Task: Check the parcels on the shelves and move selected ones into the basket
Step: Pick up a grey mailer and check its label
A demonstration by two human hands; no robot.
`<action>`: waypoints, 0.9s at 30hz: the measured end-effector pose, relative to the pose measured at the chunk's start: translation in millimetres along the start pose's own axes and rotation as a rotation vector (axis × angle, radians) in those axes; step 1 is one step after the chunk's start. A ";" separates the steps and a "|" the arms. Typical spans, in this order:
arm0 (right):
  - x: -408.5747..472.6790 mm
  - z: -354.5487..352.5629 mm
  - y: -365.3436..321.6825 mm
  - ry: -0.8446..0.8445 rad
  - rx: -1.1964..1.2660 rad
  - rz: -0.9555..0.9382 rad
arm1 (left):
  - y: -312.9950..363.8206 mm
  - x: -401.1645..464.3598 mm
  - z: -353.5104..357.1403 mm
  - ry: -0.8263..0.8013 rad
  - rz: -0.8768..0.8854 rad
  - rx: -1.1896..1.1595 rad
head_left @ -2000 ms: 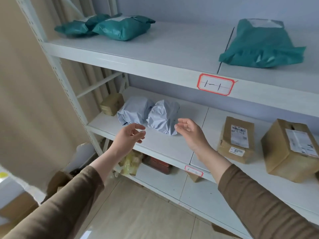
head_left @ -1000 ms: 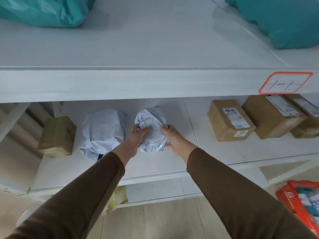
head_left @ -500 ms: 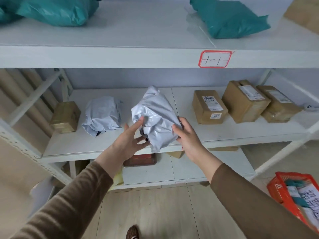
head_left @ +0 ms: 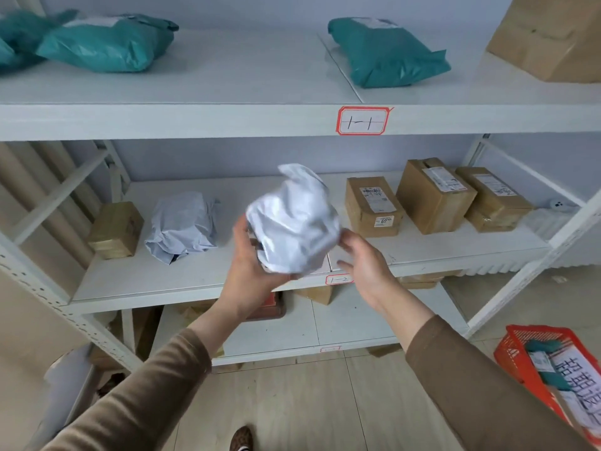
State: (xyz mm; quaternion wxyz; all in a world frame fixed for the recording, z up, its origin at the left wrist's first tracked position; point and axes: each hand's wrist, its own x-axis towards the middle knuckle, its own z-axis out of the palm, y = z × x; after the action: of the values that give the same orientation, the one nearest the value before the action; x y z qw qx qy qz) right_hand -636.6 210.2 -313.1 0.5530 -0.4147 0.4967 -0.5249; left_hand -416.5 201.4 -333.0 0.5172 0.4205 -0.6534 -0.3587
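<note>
A crumpled white plastic parcel [head_left: 292, 222] is up in the air in front of the middle shelf [head_left: 201, 281]. My left hand [head_left: 250, 271] cups it from below and from the left. My right hand [head_left: 364, 262] is beside its lower right edge with fingers spread, barely touching or just apart. A second white parcel [head_left: 182, 222] lies on the middle shelf to the left. The orange basket [head_left: 520, 346] stands on the floor at the lower right and holds parcels with printed labels.
Teal bags [head_left: 104, 43] [head_left: 387, 53] and a cardboard box [head_left: 549, 34] lie on the top shelf. Brown boxes [head_left: 370, 206] [head_left: 435, 196] [head_left: 494, 196] stand on the middle shelf at the right, and a small one [head_left: 113, 229] at the left. Tiled floor lies below.
The white parcel has come off the middle shelf and risen toward me. My left hand has slid under it, and my right hand has loosened and opened beside it.
</note>
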 end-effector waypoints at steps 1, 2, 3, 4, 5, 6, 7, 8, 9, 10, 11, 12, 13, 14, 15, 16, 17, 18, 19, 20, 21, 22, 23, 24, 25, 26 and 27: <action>-1.5 -4.3 1.4 -0.035 0.089 0.060 | -5.8 0.7 -1.7 0.002 0.234 0.278; -5.7 -7.8 -1.0 -0.082 0.158 0.111 | -10.4 2.0 -2.9 0.001 0.466 0.540; -6.2 -13.2 -0.6 -0.119 0.182 0.153 | -15.5 3.6 -3.9 -0.008 0.649 0.734; -6.8 -14.9 -1.3 -0.145 0.226 0.224 | -16.4 3.5 -3.6 -0.014 0.773 0.847; -4.1 -16.2 0.4 -0.217 0.320 0.310 | -20.0 3.6 -3.1 -0.018 0.845 0.895; -2.4 -14.1 1.9 -0.296 0.411 0.416 | -22.8 3.5 -3.1 -0.027 0.888 0.905; 0.9 -13.1 6.6 -0.380 0.462 0.473 | -27.3 3.6 -4.3 -0.031 0.916 0.905; 3.0 -15.5 10.0 -0.456 0.480 0.466 | -31.5 3.5 -5.4 -0.036 0.933 0.906; 2.9 -16.6 9.5 -0.519 0.439 0.439 | -34.8 2.9 -6.3 -0.046 0.938 0.904; 1.2 -18.0 7.6 -0.525 0.352 0.412 | -40.3 2.9 -6.9 -0.060 0.926 0.900; 0.3 -19.1 7.6 -0.481 0.259 0.365 | -45.1 2.8 -7.5 -0.069 0.894 0.891; 0.5 -19.5 7.9 -0.450 0.195 0.293 | -49.3 1.7 -7.9 -0.073 0.842 0.875; 2.1 -17.5 9.5 -0.405 0.127 0.214 | -53.9 0.0 -8.3 -0.088 0.783 0.851; 2.6 -13.2 9.2 -0.340 0.056 0.138 | -57.4 -3.3 -8.8 -0.119 0.716 0.830; 4.2 -8.7 10.2 -0.251 -0.031 0.065 | -58.3 -7.1 -8.9 -0.161 0.639 0.804; 4.5 -3.3 10.5 -0.167 -0.132 -0.013 | -58.2 -10.3 -8.6 -0.177 0.552 0.767; 6.5 -0.2 12.6 -0.108 -0.212 -0.084 | -59.6 -11.8 -8.0 -0.148 0.445 0.712; 7.8 2.2 14.0 -0.070 -0.249 -0.141 | -60.7 -12.3 -6.3 -0.112 0.297 0.606; 10.3 3.3 16.8 -0.059 -0.250 -0.171 | -59.5 -12.1 -4.5 -0.086 0.107 0.436; 12.8 4.9 19.7 -0.066 -0.219 -0.165 | -56.4 -10.1 -3.3 -0.067 -0.076 0.228; 16.7 7.8 23.4 -0.079 -0.158 -0.133 | -51.1 -6.1 -1.9 -0.056 -0.256 0.003; 22.8 11.2 28.3 -0.084 -0.076 -0.084 | -46.9 0.4 -1.2 -0.050 -0.432 -0.201; 31.2 14.8 35.7 -0.070 0.021 -0.023 | -44.0 6.9 -1.1 -0.069 -0.539 -0.329; 38.4 20.3 41.6 -0.048 0.103 0.033 | -39.3 11.5 -0.7 -0.109 -0.586 -0.382; 48.1 25.5 49.1 -0.022 0.164 0.077 | -37.1 15.5 0.7 -0.140 -0.603 -0.386; 56.0 31.8 53.5 -0.009 0.196 0.122 | -36.3 19.6 1.9 -0.143 -0.620 -0.391; 64.9 37.8 57.0 -0.013 0.201 0.170 | -41.1 24.9 1.8 -0.128 -0.643 -0.393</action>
State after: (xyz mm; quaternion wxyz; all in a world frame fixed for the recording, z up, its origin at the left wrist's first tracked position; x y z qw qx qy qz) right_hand -592.7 149.4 -370.1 0.6375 -0.3168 0.4715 -0.5205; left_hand -413.7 162.5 -361.2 0.4073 0.4735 -0.4380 -0.6466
